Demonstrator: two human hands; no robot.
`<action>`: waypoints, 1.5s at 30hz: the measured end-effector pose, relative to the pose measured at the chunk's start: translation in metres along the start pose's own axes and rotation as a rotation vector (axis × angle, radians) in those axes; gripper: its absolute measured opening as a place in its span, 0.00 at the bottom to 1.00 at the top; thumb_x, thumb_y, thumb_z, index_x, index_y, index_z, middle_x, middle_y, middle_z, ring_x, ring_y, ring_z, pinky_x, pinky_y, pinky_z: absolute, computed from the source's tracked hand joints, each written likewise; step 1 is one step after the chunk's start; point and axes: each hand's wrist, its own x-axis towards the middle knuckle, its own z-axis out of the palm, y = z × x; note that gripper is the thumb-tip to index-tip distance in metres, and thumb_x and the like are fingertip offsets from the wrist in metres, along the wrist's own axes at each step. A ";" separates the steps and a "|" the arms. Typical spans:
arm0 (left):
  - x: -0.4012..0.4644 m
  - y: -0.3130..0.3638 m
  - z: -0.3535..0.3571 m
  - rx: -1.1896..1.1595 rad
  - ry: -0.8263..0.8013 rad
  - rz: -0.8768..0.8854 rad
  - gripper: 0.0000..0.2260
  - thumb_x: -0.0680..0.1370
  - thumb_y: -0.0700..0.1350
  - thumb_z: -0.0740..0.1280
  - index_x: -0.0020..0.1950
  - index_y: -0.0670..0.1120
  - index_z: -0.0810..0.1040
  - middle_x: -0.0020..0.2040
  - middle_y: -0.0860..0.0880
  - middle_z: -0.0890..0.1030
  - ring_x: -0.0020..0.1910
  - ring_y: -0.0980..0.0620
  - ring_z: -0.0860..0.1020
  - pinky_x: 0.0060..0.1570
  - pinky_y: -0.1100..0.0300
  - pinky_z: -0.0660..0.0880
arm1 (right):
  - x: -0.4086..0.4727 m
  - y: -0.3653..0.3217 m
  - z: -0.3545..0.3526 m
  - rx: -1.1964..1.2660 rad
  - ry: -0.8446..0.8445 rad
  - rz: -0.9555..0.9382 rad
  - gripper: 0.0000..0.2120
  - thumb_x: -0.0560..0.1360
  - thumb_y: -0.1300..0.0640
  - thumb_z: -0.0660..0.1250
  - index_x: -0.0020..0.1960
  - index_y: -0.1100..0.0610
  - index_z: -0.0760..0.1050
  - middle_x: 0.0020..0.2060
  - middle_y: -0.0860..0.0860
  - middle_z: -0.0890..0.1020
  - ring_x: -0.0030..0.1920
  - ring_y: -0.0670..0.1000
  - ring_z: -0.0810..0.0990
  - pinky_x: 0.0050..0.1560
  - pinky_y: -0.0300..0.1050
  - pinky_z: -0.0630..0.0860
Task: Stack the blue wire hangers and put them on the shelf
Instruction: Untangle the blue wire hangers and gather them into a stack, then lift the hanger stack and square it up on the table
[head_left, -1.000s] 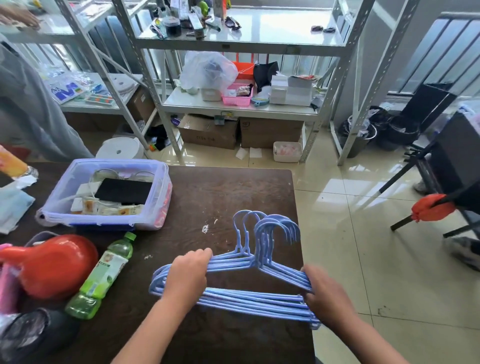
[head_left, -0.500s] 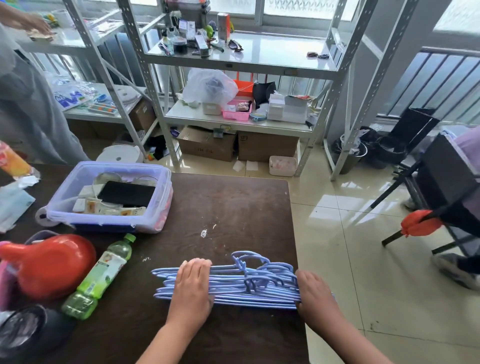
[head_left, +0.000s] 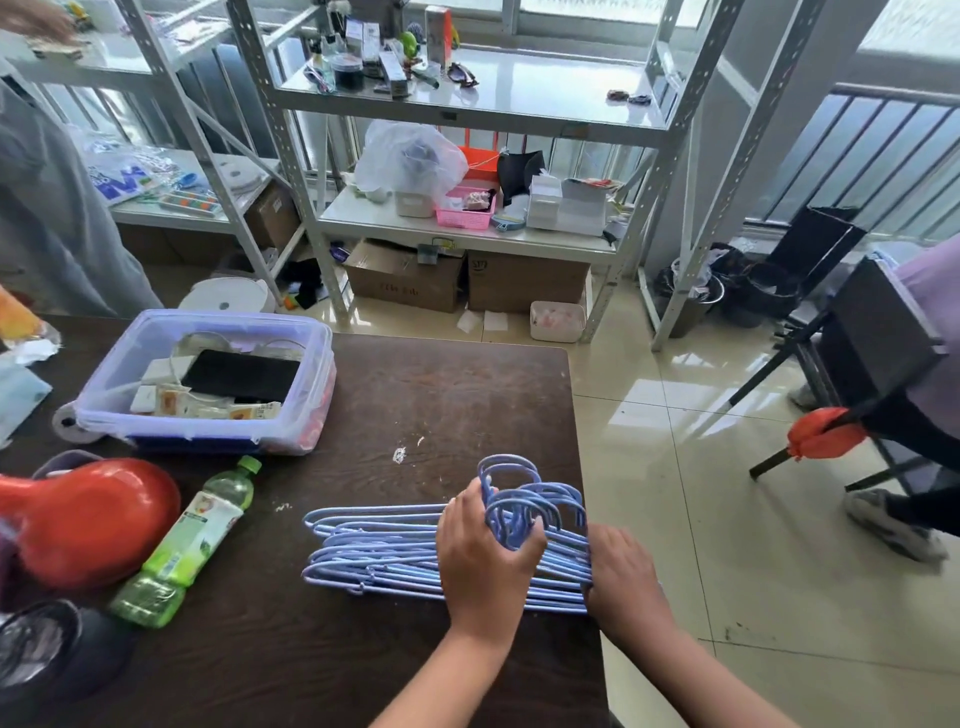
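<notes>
A bundle of several blue wire hangers (head_left: 384, 553) lies on the dark brown table (head_left: 457, 395) near its right front edge, hooks pointing up and away. My left hand (head_left: 483, 558) is closed around the necks just below the hooks. My right hand (head_left: 621, 577) grips the bundle's right end at the table edge. The grey metal shelf (head_left: 519, 93) stands beyond the table, its upper level partly covered with small items.
A clear plastic bin (head_left: 208, 384) of odds and ends sits at the table's back left. A green bottle (head_left: 187, 540) and a red object (head_left: 88, 519) lie left of the hangers. Boxes stand under the shelf; a person stands far left, another sits far right.
My left hand slid right from the bundle's left part to the necks by the hooks. The hooks, lying flat half a second ago, now stick up. My right hand stayed on the right end.
</notes>
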 end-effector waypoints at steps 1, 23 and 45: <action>0.001 0.002 0.001 -0.003 0.015 0.007 0.25 0.66 0.55 0.69 0.60 0.45 0.75 0.51 0.50 0.81 0.50 0.48 0.79 0.53 0.51 0.79 | -0.001 -0.001 -0.001 -0.012 -0.005 0.007 0.12 0.76 0.67 0.63 0.54 0.52 0.70 0.52 0.51 0.78 0.61 0.58 0.78 0.54 0.45 0.62; -0.034 0.018 0.008 -0.321 -0.023 -0.114 0.17 0.70 0.48 0.60 0.55 0.52 0.82 0.50 0.66 0.82 0.54 0.57 0.81 0.59 0.63 0.75 | -0.023 0.037 -0.047 0.321 -0.494 -0.177 0.25 0.73 0.43 0.80 0.62 0.54 0.75 0.42 0.36 0.75 0.43 0.42 0.76 0.45 0.41 0.75; -0.007 0.012 -0.020 -0.585 0.056 -0.189 0.13 0.75 0.32 0.68 0.55 0.45 0.84 0.52 0.50 0.86 0.54 0.50 0.83 0.55 0.51 0.80 | -0.006 -0.002 -0.026 0.932 -0.933 -0.195 0.10 0.79 0.68 0.77 0.43 0.59 0.79 0.34 0.54 0.89 0.30 0.50 0.89 0.36 0.42 0.88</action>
